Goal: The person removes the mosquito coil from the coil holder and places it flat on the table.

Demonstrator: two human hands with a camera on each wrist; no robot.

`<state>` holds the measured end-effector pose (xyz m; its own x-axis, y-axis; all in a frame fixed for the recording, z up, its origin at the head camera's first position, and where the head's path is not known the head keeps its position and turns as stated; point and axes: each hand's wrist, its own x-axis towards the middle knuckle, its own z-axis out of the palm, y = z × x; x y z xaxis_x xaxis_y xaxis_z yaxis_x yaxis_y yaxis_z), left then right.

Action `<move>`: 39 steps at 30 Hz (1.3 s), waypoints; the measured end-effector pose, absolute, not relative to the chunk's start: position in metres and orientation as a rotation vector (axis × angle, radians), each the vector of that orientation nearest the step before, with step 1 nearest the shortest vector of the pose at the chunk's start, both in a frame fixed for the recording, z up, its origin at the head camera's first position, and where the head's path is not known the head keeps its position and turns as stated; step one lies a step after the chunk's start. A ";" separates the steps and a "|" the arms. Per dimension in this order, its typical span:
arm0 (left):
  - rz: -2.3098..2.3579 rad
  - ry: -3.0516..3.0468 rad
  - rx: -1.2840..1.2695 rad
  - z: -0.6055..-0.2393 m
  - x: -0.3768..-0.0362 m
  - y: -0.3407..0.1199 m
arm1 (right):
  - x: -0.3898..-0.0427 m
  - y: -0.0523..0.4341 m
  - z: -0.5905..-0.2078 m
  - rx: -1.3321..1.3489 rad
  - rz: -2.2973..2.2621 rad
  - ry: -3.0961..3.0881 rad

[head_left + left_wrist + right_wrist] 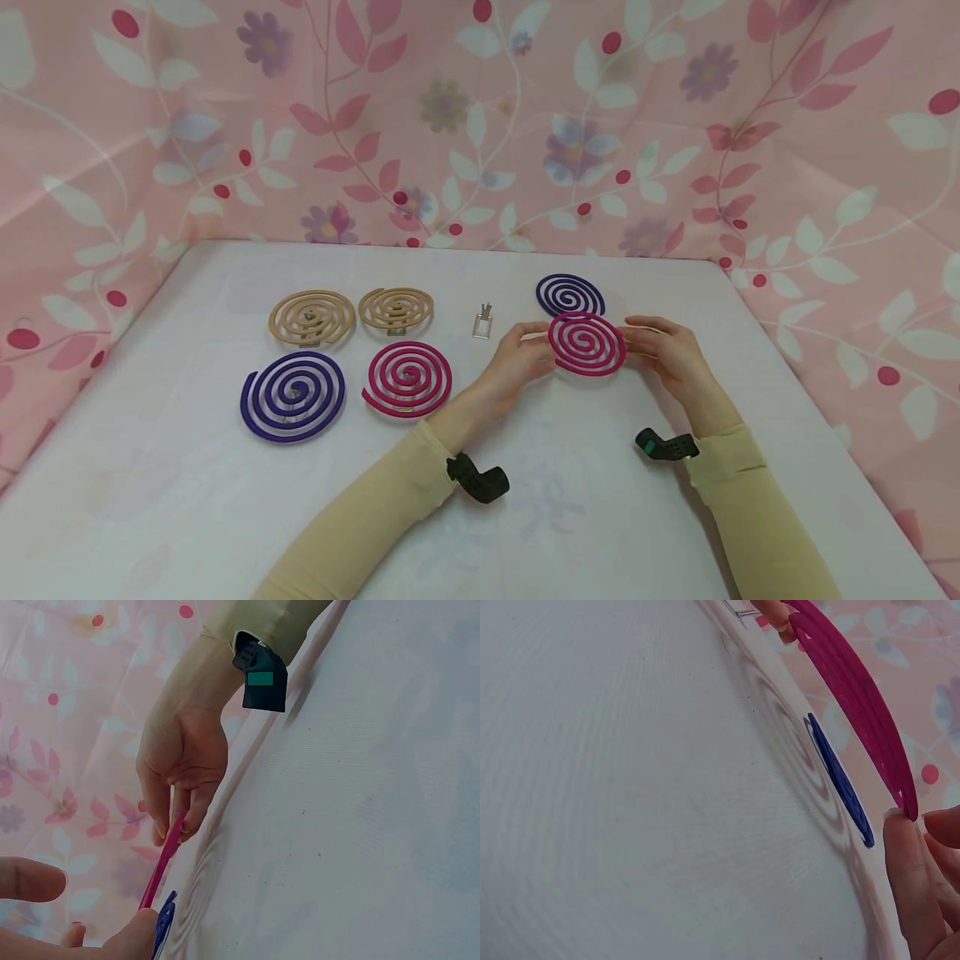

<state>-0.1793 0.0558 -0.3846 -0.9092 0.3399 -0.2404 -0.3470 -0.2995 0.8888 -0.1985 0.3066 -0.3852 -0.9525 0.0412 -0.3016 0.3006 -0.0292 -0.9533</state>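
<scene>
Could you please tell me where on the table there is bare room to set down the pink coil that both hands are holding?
Bare cloth lies along the table's near edge, in front of the purple coil and pink coil, and between the two forearms. The right edge beyond the right hand is bare too. The back left is crowded: two tan coils, then the small metal stand and small purple coil.

A staged recording corner, not a lived-in room.

Behind the white-covered worktop (pixel 187 517), a pink floral cloth backdrop (pixel 480 117) hangs on every side; spiral coils (pixel 292 396) lie sorted by colour on the worktop's left half.
</scene>
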 end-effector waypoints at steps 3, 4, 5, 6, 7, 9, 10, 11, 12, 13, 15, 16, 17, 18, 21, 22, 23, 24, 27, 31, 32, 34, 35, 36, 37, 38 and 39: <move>2.223 1.545 -0.015 -0.385 -0.178 0.057 | -0.198 0.308 -0.386 0.366 -2.079 2.071; 2.219 1.546 -0.016 -0.385 -0.178 0.058 | -0.198 0.308 -0.386 0.364 -2.075 2.078; 2.212 1.552 -0.016 -0.386 -0.177 0.058 | -0.198 0.308 -0.387 0.366 -2.065 2.088; 2.207 1.555 -0.017 -0.387 -0.177 0.058 | -0.198 0.308 -0.387 0.368 -2.059 2.097; 2.203 1.553 -0.019 -0.387 -0.177 0.059 | -0.198 0.308 -0.387 0.371 -2.049 2.109; 2.197 1.554 -0.022 -0.389 -0.177 0.059 | -0.198 0.309 -0.388 0.376 -2.031 2.133; 2.193 1.555 -0.025 -0.390 -0.177 0.060 | -0.198 0.309 -0.388 0.381 -2.025 2.141; 2.190 1.556 -0.026 -0.390 -0.177 0.060 | -0.198 0.309 -0.389 0.387 -2.016 2.151; 2.187 1.556 -0.027 -0.390 -0.177 0.060 | -0.198 0.309 -0.389 0.391 -2.011 2.157; 2.184 1.557 -0.030 -0.390 -0.177 0.060 | -0.198 0.310 -0.389 0.393 -2.006 2.160; 2.170 1.563 -0.028 -0.390 -0.176 0.060 | -0.198 0.310 -0.389 0.398 -1.994 2.168; 2.166 1.564 -0.030 -0.390 -0.176 0.060 | -0.198 0.311 -0.389 0.398 -1.992 2.168; 2.159 1.567 -0.030 -0.390 -0.176 0.060 | -0.198 0.311 -0.389 0.396 -1.991 2.166; 2.154 1.569 -0.031 -0.390 -0.175 0.060 | -0.198 0.311 -0.389 0.392 -1.989 2.164; 2.139 1.571 -0.038 -0.390 -0.175 0.060 | -0.198 0.312 -0.389 0.383 -1.978 2.172; 2.138 1.566 -0.042 -0.390 -0.174 0.061 | -0.198 0.312 -0.389 0.380 -1.976 2.175; 2.130 1.571 -0.037 -0.390 -0.174 0.060 | -0.198 0.312 -0.390 0.380 -1.968 2.186; 2.129 1.570 -0.034 -0.390 -0.174 0.060 | -0.198 0.312 -0.390 0.379 -1.959 2.198; 2.132 1.553 -0.025 -0.390 -0.173 0.060 | -0.197 0.311 -0.390 0.376 -1.936 2.234; 2.141 1.536 -0.014 -0.391 -0.173 0.060 | -0.197 0.311 -0.389 0.367 -1.909 2.278; 2.142 1.542 -0.012 -0.391 -0.173 0.060 | -0.197 0.311 -0.389 0.366 -1.899 2.292; 2.145 1.545 -0.011 -0.390 -0.172 0.060 | -0.196 0.311 -0.388 0.362 -1.884 2.312; 2.147 1.543 -0.011 -0.390 -0.172 0.060 | -0.195 0.310 -0.387 0.359 -1.877 2.320; 2.147 1.542 -0.013 -0.390 -0.171 0.061 | -0.195 0.310 -0.387 0.359 -1.870 2.327; 2.147 1.538 -0.015 -0.389 -0.171 0.061 | -0.194 0.310 -0.386 0.356 -1.863 2.330; 2.144 1.539 -0.016 -0.389 -0.171 0.061 | -0.194 0.310 -0.385 0.354 -1.863 2.329; 2.147 1.528 -0.019 -0.388 -0.171 0.061 | -0.193 0.310 -0.385 0.352 -1.862 2.327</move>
